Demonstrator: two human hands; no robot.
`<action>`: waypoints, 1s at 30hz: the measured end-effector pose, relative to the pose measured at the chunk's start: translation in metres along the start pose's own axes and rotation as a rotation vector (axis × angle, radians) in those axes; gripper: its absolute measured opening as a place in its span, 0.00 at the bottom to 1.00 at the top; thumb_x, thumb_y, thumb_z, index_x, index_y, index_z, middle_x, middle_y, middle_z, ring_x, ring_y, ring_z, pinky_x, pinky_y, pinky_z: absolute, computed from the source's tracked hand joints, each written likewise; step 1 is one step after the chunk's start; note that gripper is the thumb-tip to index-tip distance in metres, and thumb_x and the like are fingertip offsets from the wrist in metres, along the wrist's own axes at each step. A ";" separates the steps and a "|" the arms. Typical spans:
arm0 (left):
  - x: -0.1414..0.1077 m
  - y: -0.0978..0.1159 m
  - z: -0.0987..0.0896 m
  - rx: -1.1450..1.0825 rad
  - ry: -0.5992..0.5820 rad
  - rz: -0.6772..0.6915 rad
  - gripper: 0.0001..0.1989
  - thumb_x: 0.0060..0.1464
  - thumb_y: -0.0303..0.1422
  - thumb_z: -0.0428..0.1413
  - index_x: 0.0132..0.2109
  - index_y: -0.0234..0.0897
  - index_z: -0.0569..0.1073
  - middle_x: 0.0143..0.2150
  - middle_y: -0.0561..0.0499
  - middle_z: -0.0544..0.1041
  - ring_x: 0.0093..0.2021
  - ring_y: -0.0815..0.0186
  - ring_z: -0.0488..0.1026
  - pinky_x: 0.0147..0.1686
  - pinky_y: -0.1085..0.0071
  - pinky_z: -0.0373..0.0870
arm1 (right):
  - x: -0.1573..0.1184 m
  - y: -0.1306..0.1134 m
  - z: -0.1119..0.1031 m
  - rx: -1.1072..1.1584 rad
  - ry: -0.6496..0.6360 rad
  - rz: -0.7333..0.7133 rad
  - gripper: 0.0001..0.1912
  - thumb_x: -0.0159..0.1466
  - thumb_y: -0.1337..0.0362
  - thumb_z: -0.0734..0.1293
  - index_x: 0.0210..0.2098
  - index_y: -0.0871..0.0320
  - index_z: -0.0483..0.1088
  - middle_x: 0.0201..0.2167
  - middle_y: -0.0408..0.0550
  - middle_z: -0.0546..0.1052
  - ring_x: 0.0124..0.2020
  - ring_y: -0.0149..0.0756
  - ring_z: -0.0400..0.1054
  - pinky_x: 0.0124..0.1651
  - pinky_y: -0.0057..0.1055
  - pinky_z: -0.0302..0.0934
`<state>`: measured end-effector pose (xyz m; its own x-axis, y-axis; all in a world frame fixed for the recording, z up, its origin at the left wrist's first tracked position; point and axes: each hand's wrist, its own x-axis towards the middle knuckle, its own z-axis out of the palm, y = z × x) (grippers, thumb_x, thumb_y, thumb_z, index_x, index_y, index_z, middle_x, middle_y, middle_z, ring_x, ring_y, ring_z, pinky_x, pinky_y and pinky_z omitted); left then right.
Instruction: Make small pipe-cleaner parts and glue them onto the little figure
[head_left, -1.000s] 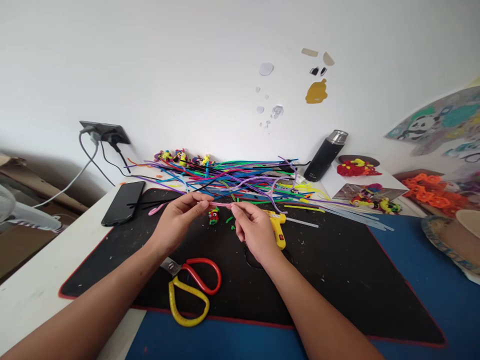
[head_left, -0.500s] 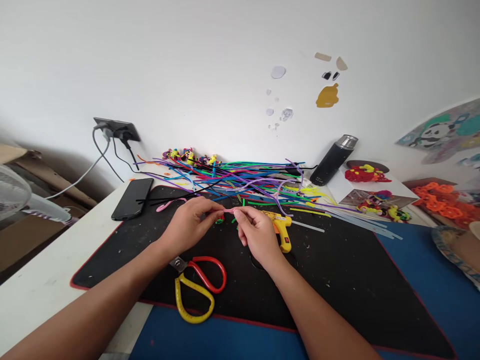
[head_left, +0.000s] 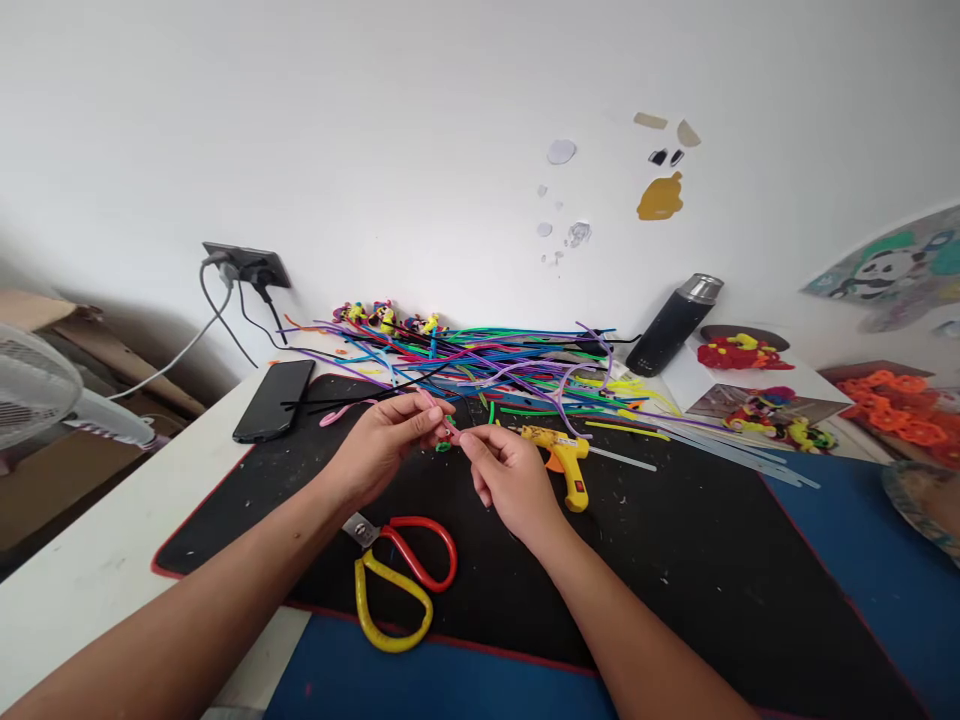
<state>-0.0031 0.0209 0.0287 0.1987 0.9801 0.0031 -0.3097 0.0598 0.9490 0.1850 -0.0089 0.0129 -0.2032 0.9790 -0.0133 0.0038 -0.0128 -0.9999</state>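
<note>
Between my two hands runs a short pink pipe cleaner (head_left: 448, 428), held above the black mat (head_left: 660, 580). My left hand (head_left: 390, 440) pinches one end between thumb and forefinger, and a bit of pink sticks up past the fingers. The other end is in the pinched fingertips of my right hand (head_left: 514, 480). Just behind the fingertips sits a small green piece (head_left: 443, 447), partly hidden. A yellow glue gun (head_left: 566, 460) with a clear glue stick lies right of my right hand. Scissors (head_left: 405, 580) with one red and one yellow handle lie below my left hand.
Many colored pipe cleaners (head_left: 495, 360) are heaped along the wall, with small colorful figures (head_left: 386, 318) behind. A phone (head_left: 274, 400) lies at left, near a fan (head_left: 45, 380). A black flask (head_left: 675, 325) and a white box (head_left: 757, 385) stand at right. Loose glue sticks (head_left: 742, 455) lie nearby.
The pink pipe cleaner has gone from nearly level to slanting down toward my right hand. My left fingers have shifted their hold, and the view has moved slightly.
</note>
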 end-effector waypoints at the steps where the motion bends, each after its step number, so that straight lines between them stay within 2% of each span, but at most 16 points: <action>1: 0.000 -0.001 0.000 0.018 0.009 0.013 0.15 0.50 0.42 0.74 0.38 0.34 0.86 0.32 0.49 0.81 0.30 0.70 0.71 0.32 0.75 0.68 | -0.001 0.000 0.001 -0.015 -0.022 -0.001 0.21 0.69 0.46 0.68 0.40 0.59 0.78 0.16 0.35 0.66 0.14 0.26 0.56 0.20 0.26 0.50; 4: -0.001 -0.001 0.000 0.071 -0.008 0.029 0.17 0.52 0.45 0.73 0.36 0.35 0.85 0.34 0.48 0.81 0.32 0.69 0.71 0.34 0.74 0.68 | -0.004 -0.002 0.004 -0.067 -0.112 -0.008 0.20 0.70 0.47 0.67 0.41 0.59 0.80 0.17 0.36 0.66 0.15 0.26 0.57 0.21 0.26 0.51; 7: -0.003 0.001 0.002 0.110 -0.054 0.018 0.18 0.54 0.47 0.71 0.35 0.36 0.83 0.30 0.50 0.79 0.30 0.67 0.71 0.33 0.72 0.67 | -0.006 -0.003 0.006 -0.091 -0.169 -0.018 0.19 0.71 0.48 0.67 0.40 0.58 0.80 0.18 0.36 0.67 0.16 0.26 0.58 0.23 0.26 0.52; 10: -0.004 0.004 0.003 0.237 -0.055 0.041 0.19 0.57 0.49 0.68 0.35 0.36 0.81 0.25 0.54 0.73 0.26 0.69 0.65 0.29 0.73 0.62 | -0.006 -0.005 0.005 -0.047 -0.118 -0.014 0.20 0.70 0.46 0.67 0.39 0.58 0.78 0.18 0.37 0.68 0.16 0.26 0.58 0.22 0.26 0.51; 14: -0.006 0.008 0.005 0.476 -0.077 0.063 0.21 0.61 0.50 0.63 0.33 0.36 0.78 0.26 0.55 0.70 0.27 0.70 0.62 0.29 0.73 0.58 | 0.000 -0.007 -0.001 0.068 0.032 -0.005 0.22 0.67 0.44 0.68 0.38 0.58 0.75 0.17 0.36 0.67 0.14 0.26 0.57 0.20 0.26 0.50; 17: -0.008 0.009 0.006 0.610 -0.092 0.078 0.21 0.62 0.51 0.61 0.33 0.36 0.77 0.26 0.56 0.68 0.28 0.69 0.61 0.29 0.72 0.57 | 0.004 -0.007 -0.004 0.154 0.099 0.010 0.22 0.66 0.43 0.70 0.40 0.58 0.75 0.17 0.35 0.67 0.14 0.26 0.57 0.18 0.26 0.48; 26: -0.011 0.005 0.013 0.717 -0.184 0.023 0.25 0.63 0.54 0.57 0.32 0.36 0.76 0.24 0.58 0.63 0.26 0.70 0.55 0.27 0.71 0.52 | 0.004 -0.005 -0.003 0.164 0.081 -0.004 0.19 0.63 0.47 0.72 0.38 0.58 0.76 0.17 0.36 0.68 0.14 0.26 0.58 0.18 0.25 0.50; 30: -0.013 0.005 0.017 0.716 -0.230 -0.006 0.27 0.63 0.56 0.57 0.29 0.36 0.73 0.24 0.57 0.65 0.26 0.69 0.58 0.27 0.71 0.54 | 0.004 -0.005 -0.003 0.168 0.082 0.001 0.18 0.63 0.48 0.72 0.35 0.57 0.74 0.16 0.35 0.67 0.14 0.26 0.57 0.18 0.25 0.50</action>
<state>0.0080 0.0049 0.0390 0.4124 0.9109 -0.0112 0.3572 -0.1503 0.9219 0.1871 -0.0038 0.0178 -0.1230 0.9922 -0.0207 -0.1611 -0.0405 -0.9861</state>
